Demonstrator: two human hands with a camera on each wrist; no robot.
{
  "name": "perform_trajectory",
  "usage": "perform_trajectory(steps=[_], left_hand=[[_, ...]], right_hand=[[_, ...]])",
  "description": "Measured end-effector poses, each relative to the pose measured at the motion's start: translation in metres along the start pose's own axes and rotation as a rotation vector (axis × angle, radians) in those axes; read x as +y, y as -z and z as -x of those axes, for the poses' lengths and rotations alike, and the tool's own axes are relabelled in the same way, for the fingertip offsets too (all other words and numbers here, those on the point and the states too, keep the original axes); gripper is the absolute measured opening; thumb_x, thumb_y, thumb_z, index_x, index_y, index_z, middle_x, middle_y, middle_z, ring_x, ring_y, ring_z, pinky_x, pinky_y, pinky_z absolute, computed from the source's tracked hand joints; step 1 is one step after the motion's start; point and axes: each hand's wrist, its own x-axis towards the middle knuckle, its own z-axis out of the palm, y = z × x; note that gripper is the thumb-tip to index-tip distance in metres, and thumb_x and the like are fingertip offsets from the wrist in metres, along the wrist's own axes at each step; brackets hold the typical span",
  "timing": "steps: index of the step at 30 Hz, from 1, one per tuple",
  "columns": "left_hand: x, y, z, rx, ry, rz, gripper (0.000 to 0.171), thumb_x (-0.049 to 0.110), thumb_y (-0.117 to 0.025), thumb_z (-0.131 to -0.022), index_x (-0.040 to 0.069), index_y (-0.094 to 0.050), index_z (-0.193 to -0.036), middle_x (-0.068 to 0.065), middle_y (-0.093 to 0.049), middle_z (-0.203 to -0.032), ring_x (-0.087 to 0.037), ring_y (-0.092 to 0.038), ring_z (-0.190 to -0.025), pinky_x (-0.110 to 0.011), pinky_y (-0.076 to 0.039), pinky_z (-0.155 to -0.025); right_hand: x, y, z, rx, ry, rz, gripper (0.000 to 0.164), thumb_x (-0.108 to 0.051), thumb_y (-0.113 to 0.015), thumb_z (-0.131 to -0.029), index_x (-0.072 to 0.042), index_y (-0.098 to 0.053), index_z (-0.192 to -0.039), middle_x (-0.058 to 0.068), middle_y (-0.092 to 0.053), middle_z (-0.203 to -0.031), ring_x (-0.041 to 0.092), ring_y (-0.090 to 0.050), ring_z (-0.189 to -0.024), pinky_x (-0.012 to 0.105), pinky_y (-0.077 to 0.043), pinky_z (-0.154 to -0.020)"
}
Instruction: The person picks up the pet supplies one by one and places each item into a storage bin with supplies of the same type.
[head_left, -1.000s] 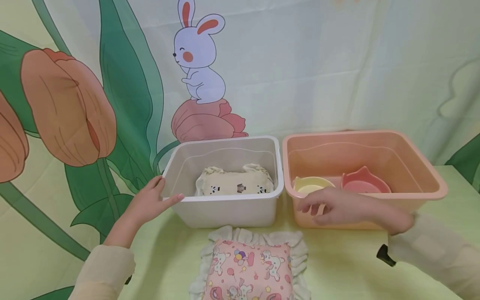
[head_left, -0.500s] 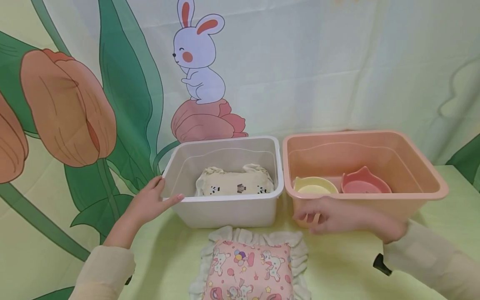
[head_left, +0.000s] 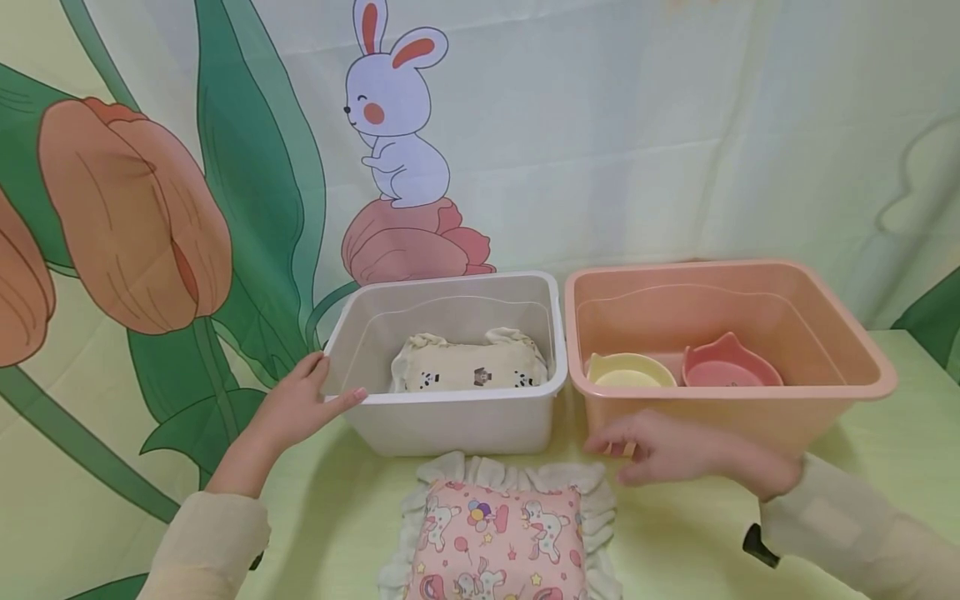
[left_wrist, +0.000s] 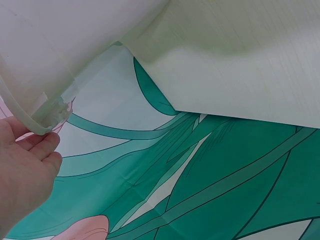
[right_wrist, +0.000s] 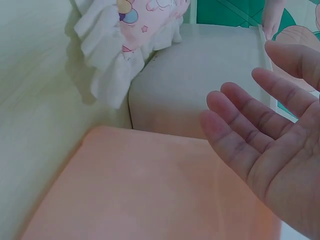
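My left hand (head_left: 296, 404) grips the left front corner of a light grey plastic bin (head_left: 457, 425). In the left wrist view, its fingers (left_wrist: 42, 147) curl under the rim. Inside that bin lies a small cream ruffled pillow (head_left: 465, 362) printed with animal faces. My right hand (head_left: 667, 450) holds nothing, in front of a peach-orange bin (head_left: 810, 417); its fingers (right_wrist: 240, 100) are loosely bent and spread. A pink pillow (head_left: 498, 542) with unicorn prints and a white ruffled edge lies on the table before the grey bin, left of my right hand.
The orange bin holds a yellow dish (head_left: 633, 372) and a pink-red dish (head_left: 727, 364) with pointed ears. Both bins stand side by side on a pale green table (head_left: 675, 542). Behind them hangs a cloth backdrop (head_left: 600, 150) with tulips and a rabbit.
My right hand has lowered from the orange bin's front rim to in front of its wall, coming nearer the pink pillow. My left hand has stayed on the grey bin.
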Motion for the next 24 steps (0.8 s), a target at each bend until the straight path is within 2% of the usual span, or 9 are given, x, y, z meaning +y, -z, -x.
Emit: perform_trajectory(steps=[8,20,24], left_hand=[[0.000,0.000,0.000,0.008,-0.009,-0.003,0.093,0.062,-0.043,-0.081,-0.005,-0.017,-0.139,-0.023,-0.019,-0.143,-0.043,-0.030,-0.124,-0.058,-0.029,-0.095],[-0.001,-0.001,-0.001,0.005,-0.006,-0.003,0.093,0.063,-0.043,-0.081,-0.004,-0.016,-0.139,-0.022,-0.019,-0.143,-0.042,-0.031,-0.124,-0.058,-0.030,-0.095],[-0.001,-0.001,0.000,0.005,-0.003,0.000,0.093,0.063,-0.043,-0.081,-0.004,-0.017,-0.139,-0.022,-0.019,-0.143,-0.042,-0.032,-0.123,-0.058,-0.031,-0.094]], right_hand=[[0.006,-0.009,-0.003,-0.009,0.000,-0.014,0.036,-0.014,-0.062,-0.080,-0.007,-0.057,-0.116,0.003,-0.060,-0.112,0.020,-0.055,-0.095,0.026,-0.049,-0.075],[0.016,-0.028,-0.009,-0.026,-0.053,-0.058,0.038,-0.012,-0.060,-0.081,-0.010,-0.054,-0.119,0.007,-0.055,-0.118,0.026,-0.051,-0.101,0.033,-0.045,-0.078],[0.022,-0.033,-0.012,-0.032,-0.063,-0.051,0.038,-0.012,-0.060,-0.080,-0.011,-0.054,-0.118,0.004,-0.055,-0.118,0.026,-0.052,-0.102,0.033,-0.045,-0.078]])
